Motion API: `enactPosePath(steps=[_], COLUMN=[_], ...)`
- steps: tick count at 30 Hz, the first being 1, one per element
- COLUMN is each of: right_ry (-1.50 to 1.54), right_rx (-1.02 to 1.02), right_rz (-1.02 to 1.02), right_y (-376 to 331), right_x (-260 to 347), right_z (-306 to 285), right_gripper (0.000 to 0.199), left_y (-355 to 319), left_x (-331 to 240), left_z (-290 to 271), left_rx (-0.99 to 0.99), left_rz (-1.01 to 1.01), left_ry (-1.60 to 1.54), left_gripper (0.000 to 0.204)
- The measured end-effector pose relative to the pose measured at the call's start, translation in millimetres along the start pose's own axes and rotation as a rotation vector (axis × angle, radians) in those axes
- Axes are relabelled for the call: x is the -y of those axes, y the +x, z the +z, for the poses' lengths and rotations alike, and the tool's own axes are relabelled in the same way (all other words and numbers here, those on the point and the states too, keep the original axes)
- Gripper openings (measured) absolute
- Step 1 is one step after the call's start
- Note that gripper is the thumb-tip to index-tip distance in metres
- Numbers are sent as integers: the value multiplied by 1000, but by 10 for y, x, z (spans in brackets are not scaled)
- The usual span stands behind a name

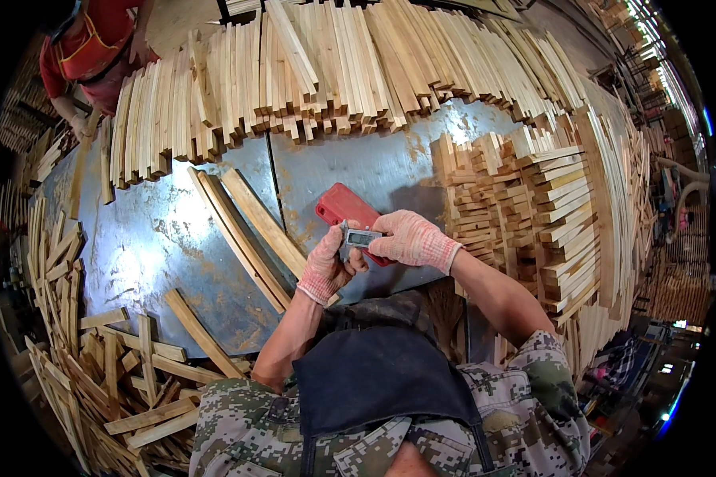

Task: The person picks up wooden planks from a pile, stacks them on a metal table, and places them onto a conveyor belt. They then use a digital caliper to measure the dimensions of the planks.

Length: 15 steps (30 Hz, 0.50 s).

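Both of my hands wear pale knitted gloves and meet in front of my body over the metal table (239, 175). My left hand (326, 264) grips the left end of a digital caliper (362, 238), whose grey display faces up. Fingers of my right hand (416, 238) close on the caliper's right side. Beneath the hands lies a flat red case (348, 205), partly covered by them. Left of my left hand, a few long wooden strips (243, 242) rest on the table.
A long row of wooden strips (326, 71) lines the table's far side. Stacked strips (561, 230) stand on the right. Loose offcuts (147, 374) are heaped at lower left. A person in a red top (99, 48) is at far left, one hand at a strip.
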State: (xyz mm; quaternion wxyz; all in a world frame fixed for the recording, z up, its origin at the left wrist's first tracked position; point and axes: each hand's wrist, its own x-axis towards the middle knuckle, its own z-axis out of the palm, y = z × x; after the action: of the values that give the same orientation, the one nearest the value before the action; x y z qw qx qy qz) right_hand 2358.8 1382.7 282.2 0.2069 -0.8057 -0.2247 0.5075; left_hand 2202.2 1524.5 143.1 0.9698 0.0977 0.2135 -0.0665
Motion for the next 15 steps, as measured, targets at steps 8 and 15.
enactPosePath(steps=[8,15], right_ry=[2,59], right_rx=[9,31], right_rz=[-21,-41], right_y=[-23,30], right_x=[17,-41], right_z=[-39,-43], right_gripper=[40,37], left_y=[6,-24], left_x=[-49,-58], left_z=[4,72], left_rx=[61,47], left_rz=[15,17], left_ry=[-5,-37], left_gripper=[43,41])
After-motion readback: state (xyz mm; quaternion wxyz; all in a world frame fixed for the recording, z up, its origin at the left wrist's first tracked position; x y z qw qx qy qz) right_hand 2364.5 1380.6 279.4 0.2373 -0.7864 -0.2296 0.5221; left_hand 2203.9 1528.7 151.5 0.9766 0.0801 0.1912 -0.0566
